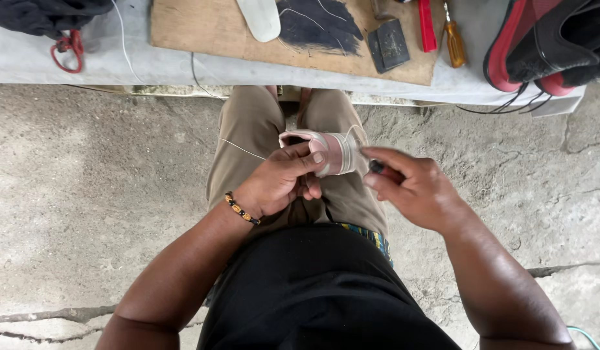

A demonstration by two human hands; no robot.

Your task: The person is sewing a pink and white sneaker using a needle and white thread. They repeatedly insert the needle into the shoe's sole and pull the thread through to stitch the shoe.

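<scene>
I am looking down from the head camera at my two hands working over my lap, in the middle of the frame; my left hand (279,183) is gripping a small pink shoe (324,151), thumb pressing across its side and the other fingers curling under it, so the shoe is sitting just above my knees, slightly right of centre; my right hand (413,188) is pinching a thin dark-handled tool (381,169) between thumb and forefinger, its tip touching the right edge of the shoe; a pale thread (243,149) is running from the shoe out to the left across my khaki trousers (248,129), and more of it is looping around the shoe's right side; a beaded bracelet (241,209) is circling my left wrist; I am sitting on a cracked concrete floor (86,194) that is filling the left and right of the frame; along the top a low bench (67,61) is carrying a wooden board (203,29), with a white insole (260,18) and a dark sole piece (319,24) lying on it; a dark grey block (388,44) is resting near the board's right end, beside a red tool (427,26) and an amber-handled screwdriver (455,42); a red and black sneaker (546,42) is occupying the upper right corner, and dark cloth (41,14) with a red cord (68,48) is lying in the upper left
</scene>
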